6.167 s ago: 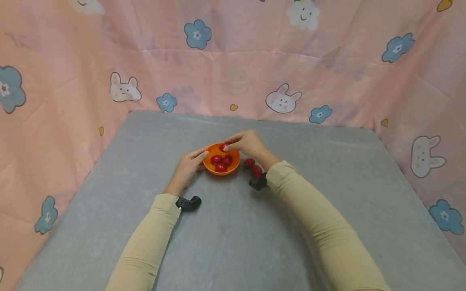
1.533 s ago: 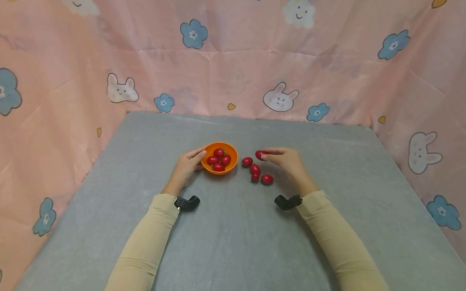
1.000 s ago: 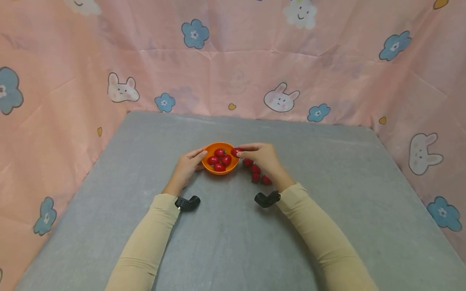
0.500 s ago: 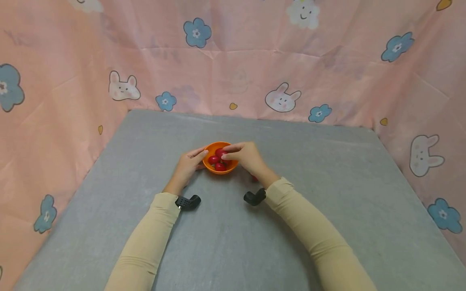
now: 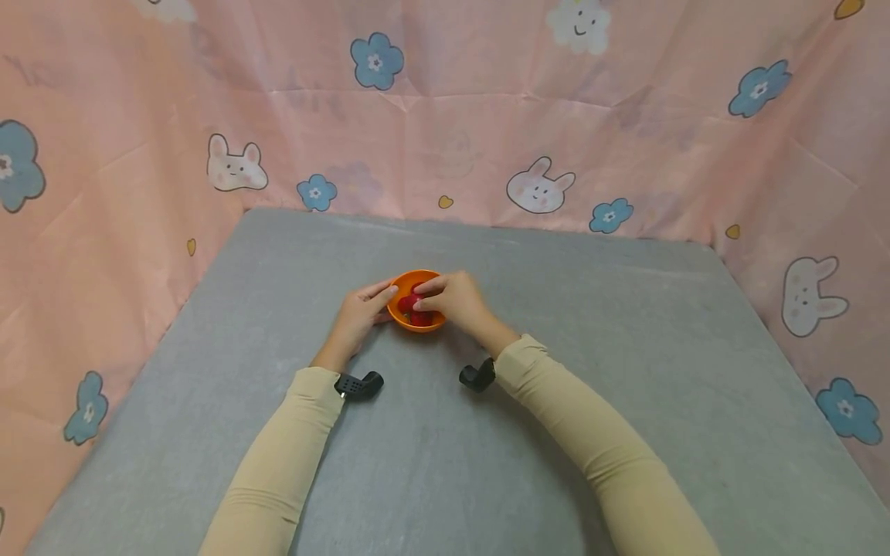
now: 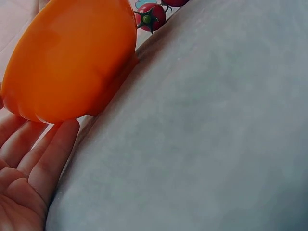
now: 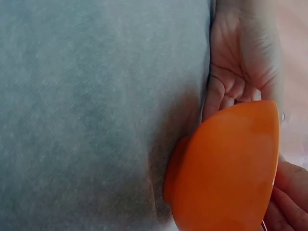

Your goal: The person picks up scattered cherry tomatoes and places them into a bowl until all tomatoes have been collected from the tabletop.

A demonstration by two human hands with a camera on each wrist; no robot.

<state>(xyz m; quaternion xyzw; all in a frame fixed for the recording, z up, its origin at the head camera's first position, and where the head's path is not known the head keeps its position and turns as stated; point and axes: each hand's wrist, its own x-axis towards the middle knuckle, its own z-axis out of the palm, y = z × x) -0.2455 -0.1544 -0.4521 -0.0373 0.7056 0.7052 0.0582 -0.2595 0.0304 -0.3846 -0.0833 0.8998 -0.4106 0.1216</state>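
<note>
The orange bowl (image 5: pixel 417 330) sits on the table with several red cherry tomatoes (image 5: pixel 420 318) inside. My left hand (image 5: pixel 354 320) grips its left side, thumb on the rim; in the left wrist view the fingers (image 6: pixel 50 159) press its outer wall from below. My right hand (image 5: pixel 462 303) reaches over the right rim and pinches a cherry tomato between thumb and fingers, low among the others. In the right wrist view the bowl (image 7: pixel 231 163) hides the fingertips and the tomatoes.
Loose cherry tomatoes (image 6: pixel 150 17) with green stem tops lie beyond the bowl in the left wrist view; my right hand and forearm cover them in the head view. A grey cloth (image 5: pixel 389 463) covers the table. A pink printed curtain (image 5: pixel 445 131) stands behind.
My right hand has carried a cherry tomato leftward from the loose group and lowered it into the bowl. The left hand and the bowl have stayed in place.
</note>
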